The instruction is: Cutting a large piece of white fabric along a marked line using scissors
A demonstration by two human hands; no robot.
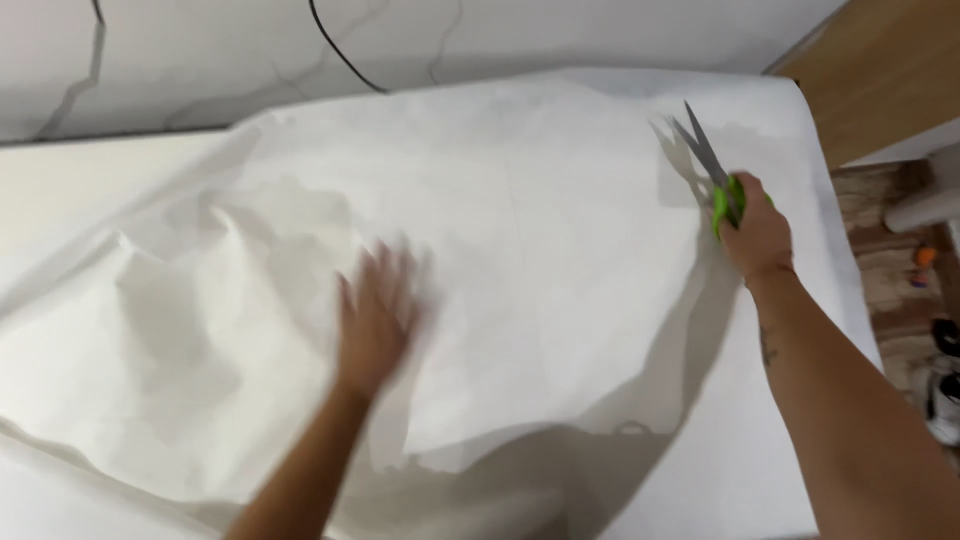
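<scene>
Right hand (757, 235) fingers curled tight in green handles of scissors (708, 165) at far right, blades slightly parted, pointing far-left, long axis diagonal, over white sheet (520, 270); left hand (375, 320) blurred, fingers spread flat on sheet, mid-near

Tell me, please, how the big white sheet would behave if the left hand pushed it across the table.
The sheet is probably floppy: it already lies in soft folds and ridges near the left hand. It looks thin and light, so a push would likely bunch it rather than slide it whole. Near the scissors in the right hand it lies flatter.
</scene>
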